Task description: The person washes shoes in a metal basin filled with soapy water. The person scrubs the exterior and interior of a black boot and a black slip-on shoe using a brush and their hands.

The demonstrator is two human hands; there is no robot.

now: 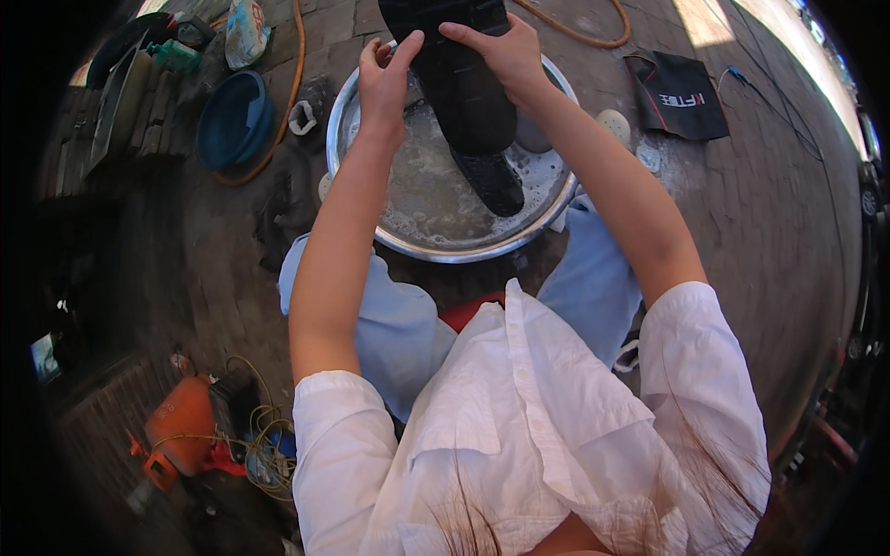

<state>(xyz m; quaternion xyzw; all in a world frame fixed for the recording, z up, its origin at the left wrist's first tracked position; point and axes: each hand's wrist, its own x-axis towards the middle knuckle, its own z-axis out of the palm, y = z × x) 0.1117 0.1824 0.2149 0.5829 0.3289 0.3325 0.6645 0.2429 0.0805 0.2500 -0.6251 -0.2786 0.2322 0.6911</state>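
A long black padded piece (462,90) is held up over a round metal basin (445,256). My left hand (389,80) is at its left edge, thumb on its face, the other fingers partly curled; how firmly it grips is unclear. On the right edge, my right hand (504,55) pinches the piece between thumb and fingers. Cloudy, sudsy water (424,187) fills the basin's bottom. Below the held piece, a second narrow black piece (492,184) lies in the water. A dark rounded thing (534,132) shows by my right wrist.
Left of the basin are a blue plastic basin (235,121), an orange hose (300,62) and dark cloth (288,187). A black bag with red edging (674,94) lies on the paving at right. An orange container (182,424) and a tangled yellow cord (268,445) are at lower left.
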